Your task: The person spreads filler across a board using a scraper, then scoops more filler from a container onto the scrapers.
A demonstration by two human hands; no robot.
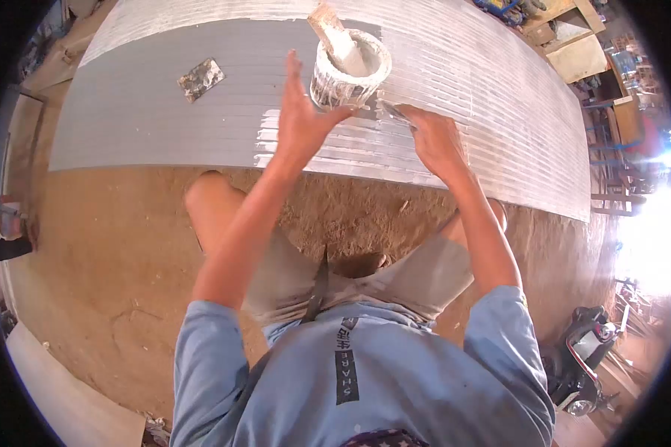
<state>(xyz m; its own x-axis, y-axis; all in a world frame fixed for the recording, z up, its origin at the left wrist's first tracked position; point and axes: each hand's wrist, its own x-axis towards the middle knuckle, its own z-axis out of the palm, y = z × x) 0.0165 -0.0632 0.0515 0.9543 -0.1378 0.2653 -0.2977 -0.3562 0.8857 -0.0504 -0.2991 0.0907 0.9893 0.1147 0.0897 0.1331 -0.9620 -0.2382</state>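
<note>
A white-smeared bucket (344,82) stands on a large grey ribbed panel (149,119), with a wooden stick (335,37) coated in white leaning inside it. My left hand (303,119) is at the bucket's left side, fingers spread and thumb apart, holding nothing. To the right of the bucket, my right hand (434,138) is closed around a thin scraper (395,112), whose blade points towards the bucket's base. White paste covers the panel's right part in ridged stripes. A small stained plate (200,79) lies on the bare grey part at the left.
Brown earth (112,261) lies below the panel's near edge, around my knees. Wooden furniture (578,52) stands at the upper right. A red and black scooter (585,357) is at the lower right, and a pale board (74,395) lies at the lower left.
</note>
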